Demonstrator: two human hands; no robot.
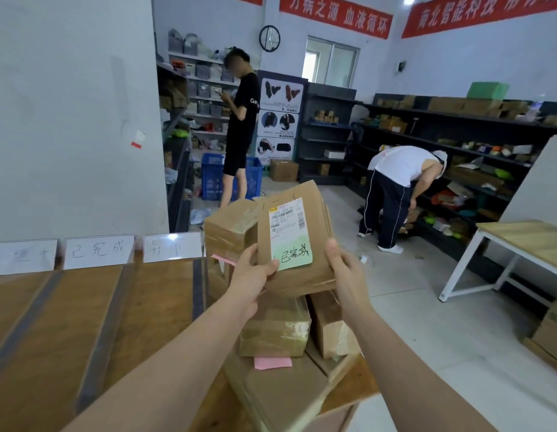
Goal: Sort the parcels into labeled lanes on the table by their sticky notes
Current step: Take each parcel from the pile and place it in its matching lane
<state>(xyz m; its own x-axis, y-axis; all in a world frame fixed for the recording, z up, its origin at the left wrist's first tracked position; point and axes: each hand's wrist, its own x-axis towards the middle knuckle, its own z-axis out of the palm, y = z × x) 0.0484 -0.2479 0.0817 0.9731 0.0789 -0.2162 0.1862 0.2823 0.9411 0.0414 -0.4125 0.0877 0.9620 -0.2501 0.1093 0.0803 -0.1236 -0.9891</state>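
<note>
Left hand (252, 272) and right hand (345, 269) grip the lower corners of the flat brown cardboard parcel (289, 235), held upright above the wooden table's (152, 294) right end. Its green sticky note (294, 255) matches the white middle-lane sign (98, 251), leftward, nearer the left hand.

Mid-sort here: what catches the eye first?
A cardboard parcel held up at centre, the left hand and right hand gripping its lower corners, a green sticky note on its front. To the left, white lane signs stand along the far edge of the table; other parcels are piled below the hands.
</note>
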